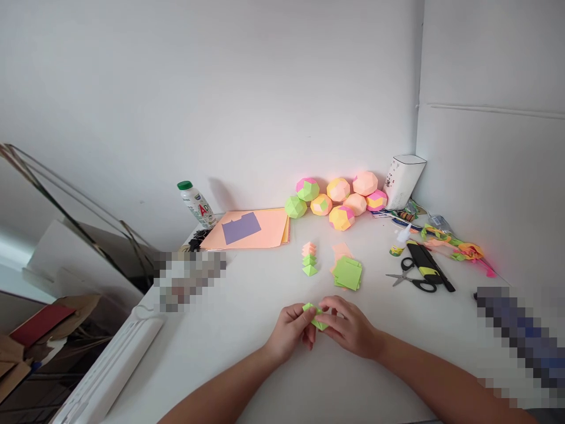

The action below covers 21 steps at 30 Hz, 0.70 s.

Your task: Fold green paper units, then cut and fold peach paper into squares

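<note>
Both hands are meeting at the near middle of the table point(247, 353). The left hand point(291, 331) and the right hand point(351, 327) are pinching a small green paper piece point(314, 315), with the fingertips of each closing on it just above the tabletop. The work is seemingly sitting partway. A cluster of paper balls point(339, 200) is standing finished by the far wall. A short stack of folded pieces point(309, 259) is waiting beyond the hands. Just right of it, a pile of green squares point(348, 273) is lying flat, not yet folded.

Craft desk point(265, 353): origami balls point(339, 200), scissors point(415, 278)
</note>
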### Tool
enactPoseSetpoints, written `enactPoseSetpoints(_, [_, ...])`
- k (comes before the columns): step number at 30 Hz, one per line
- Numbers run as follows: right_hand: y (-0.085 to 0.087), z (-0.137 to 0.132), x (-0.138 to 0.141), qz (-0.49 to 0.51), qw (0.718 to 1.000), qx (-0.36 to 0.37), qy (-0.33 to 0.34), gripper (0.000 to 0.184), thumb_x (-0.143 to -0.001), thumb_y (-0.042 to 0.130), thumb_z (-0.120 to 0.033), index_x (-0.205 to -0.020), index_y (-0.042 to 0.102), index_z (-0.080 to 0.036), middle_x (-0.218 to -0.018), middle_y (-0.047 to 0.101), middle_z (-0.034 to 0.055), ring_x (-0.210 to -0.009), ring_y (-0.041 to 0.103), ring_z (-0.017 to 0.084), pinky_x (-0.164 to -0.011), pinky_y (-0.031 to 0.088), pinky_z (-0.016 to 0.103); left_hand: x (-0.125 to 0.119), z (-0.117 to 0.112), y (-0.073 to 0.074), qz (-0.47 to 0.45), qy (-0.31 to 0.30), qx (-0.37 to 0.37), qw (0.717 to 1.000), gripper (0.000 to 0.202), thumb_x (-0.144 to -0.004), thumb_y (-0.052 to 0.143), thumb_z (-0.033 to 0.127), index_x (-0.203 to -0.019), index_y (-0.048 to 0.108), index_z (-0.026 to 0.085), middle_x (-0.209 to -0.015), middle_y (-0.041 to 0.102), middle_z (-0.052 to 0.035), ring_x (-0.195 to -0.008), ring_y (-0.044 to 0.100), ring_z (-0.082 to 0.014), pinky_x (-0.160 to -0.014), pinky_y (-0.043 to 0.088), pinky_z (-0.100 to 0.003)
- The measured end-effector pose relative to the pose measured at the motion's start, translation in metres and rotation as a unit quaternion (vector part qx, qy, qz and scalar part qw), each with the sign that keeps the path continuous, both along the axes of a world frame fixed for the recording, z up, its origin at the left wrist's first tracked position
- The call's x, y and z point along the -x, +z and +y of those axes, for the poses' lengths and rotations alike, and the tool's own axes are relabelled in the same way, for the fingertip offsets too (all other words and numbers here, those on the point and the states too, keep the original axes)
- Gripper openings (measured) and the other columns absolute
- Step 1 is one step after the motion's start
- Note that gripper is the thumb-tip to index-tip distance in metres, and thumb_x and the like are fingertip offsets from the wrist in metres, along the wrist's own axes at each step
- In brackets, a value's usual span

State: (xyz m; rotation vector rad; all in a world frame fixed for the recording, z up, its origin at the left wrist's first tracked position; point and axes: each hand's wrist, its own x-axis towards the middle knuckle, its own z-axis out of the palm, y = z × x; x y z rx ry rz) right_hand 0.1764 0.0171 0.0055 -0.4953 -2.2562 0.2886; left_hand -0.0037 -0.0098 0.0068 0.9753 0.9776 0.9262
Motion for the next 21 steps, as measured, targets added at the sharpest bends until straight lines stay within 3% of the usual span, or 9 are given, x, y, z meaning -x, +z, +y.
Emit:
enactPoseSetpoints(2, [0.0028,-0.0005,-0.0001,0.005,1.000,-0.026,-0.003,0.017,-0.090,0.048,-0.012,-0.097,0.062,-0.019,-0.090,0.058,0.0077,-0.078,0.054,0.015,-0.065,0.050,0.028,-0.0031,-0.0032,0.0008,-0.013,-0.002,0.018,1.000,0.042,-0.076,0.060,0.055,-0.061,0.052,0.017,-0.039,0.053,0.0033,-0.029,0.043,-0.0085,-0.037,0.032,-0.021])
enactPoseSetpoints(7, [0.0085,-0.0015,-0.0005,-0.027,0.999,0.006,0.021,0.024,-0.093,0.043,-0.014,-0.087,0.065,-0.021,-0.068,0.058,0.0033,-0.062,0.050,0.015,-0.056,0.045,0.029,-0.0070,-0.0049,0.0021,-0.034,0.014,0.034,0.999,0.044,-0.074,0.063,0.055,-0.058,0.052,0.016,-0.043,0.055,0.0018,-0.034,0.046,-0.0074,-0.040,0.036,-0.021])
enactPoseSetpoints(12, [0.0101,-0.0016,-0.0008,-0.063,0.998,-0.015,0.013,0.029,-0.092,0.039,-0.013,-0.084,0.066,-0.022,-0.066,0.059,0.0046,-0.059,0.049,0.016,-0.051,0.041,0.031,-0.0070,-0.0028,0.0018,-0.037,0.027,0.046,0.998,0.041,-0.070,0.068,0.053,-0.061,0.053,0.016,-0.045,0.056,0.0026,-0.033,0.045,-0.0077,-0.037,0.035,-0.021])
enactPoseSetpoints(17, [0.0087,0.0000,-0.0009,-0.017,0.998,0.054,0.030,0.025,-0.091,0.040,-0.016,-0.091,0.065,-0.019,-0.074,0.060,0.0071,-0.066,0.051,0.017,-0.058,0.045,0.031,-0.0085,-0.0029,0.0044,-0.028,0.022,0.039,0.999,0.044,-0.071,0.066,0.056,-0.065,0.054,0.015,-0.053,0.062,-0.0011,-0.041,0.056,-0.0118,-0.039,0.038,-0.021])
enactPoseSetpoints(21, [0.0059,0.0009,-0.0005,0.038,0.982,0.185,0.014,0.020,-0.090,0.045,-0.022,-0.083,0.063,-0.019,-0.075,0.059,0.0061,-0.067,0.053,0.016,-0.058,0.046,0.028,-0.0077,-0.0028,0.0086,0.003,-0.020,0.018,1.000,0.044,-0.075,0.061,0.058,-0.070,0.056,0.014,-0.060,0.066,-0.0042,-0.049,0.061,-0.0146,-0.042,0.043,-0.023])
